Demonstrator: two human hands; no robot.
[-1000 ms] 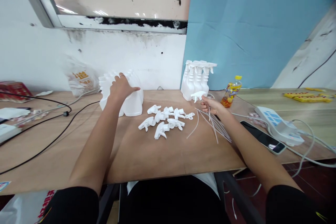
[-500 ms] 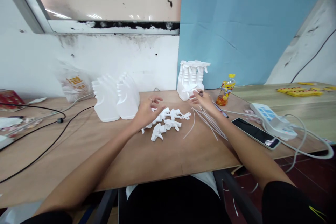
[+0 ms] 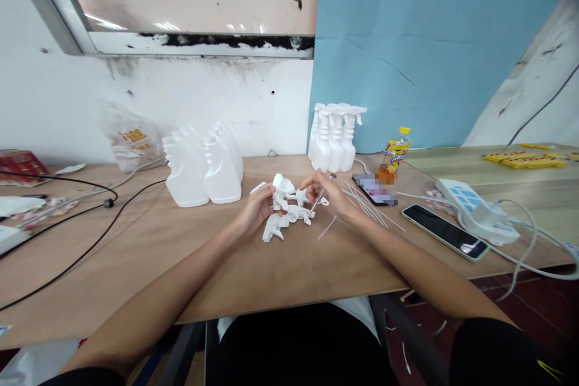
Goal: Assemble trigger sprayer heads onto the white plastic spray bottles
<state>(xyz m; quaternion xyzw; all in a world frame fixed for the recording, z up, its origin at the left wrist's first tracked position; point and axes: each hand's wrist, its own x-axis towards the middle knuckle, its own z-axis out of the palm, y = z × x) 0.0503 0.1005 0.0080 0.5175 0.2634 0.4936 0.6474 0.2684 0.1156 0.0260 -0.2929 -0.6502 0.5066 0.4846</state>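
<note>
Nearest on the wooden tabletop, a loose trigger sprayer lies in front of several others. Just above this cluster, the person's left hand grasps a white trigger sprayer head between thumb and fingers. The right hand, just beside it, pinches a slim metal-shafted tool, whose shaft slants down toward the near left; whether its tip touches the loose pieces cannot be told.

The held head could twist or slip, since smooth plastic rests in a fingertip hold; the tool's tip might also jab a finger or nudge the cluster, being so close. The head's long axis looks roughly upright; where its nozzle points is unclear.

Right of the hands, thin clear dip tubes lie scattered. Beyond, sprayerless white bottles stand left, and spray bottles with triggers fitted stand right, near the wall.
</note>
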